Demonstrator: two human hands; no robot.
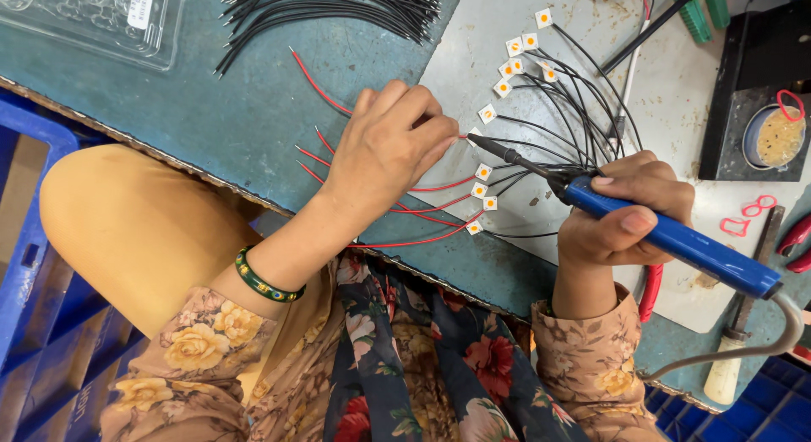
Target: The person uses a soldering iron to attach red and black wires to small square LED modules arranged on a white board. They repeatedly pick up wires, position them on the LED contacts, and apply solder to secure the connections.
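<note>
Left hand (pixel 390 146) pinches a thin, limp red wire (pixel 321 91) at frame centre. Right hand (pixel 625 210) grips the blue soldering iron (pixel 676 239) by its handle; its tip looks hot, so hold the handle only.

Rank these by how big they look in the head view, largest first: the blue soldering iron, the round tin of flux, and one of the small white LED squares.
1. Blue soldering iron, held in the right hand; it lies nearer the camera, which may inflate it.
2. Round tin of flux.
3. White LED square, clearly the smallest.
</note>
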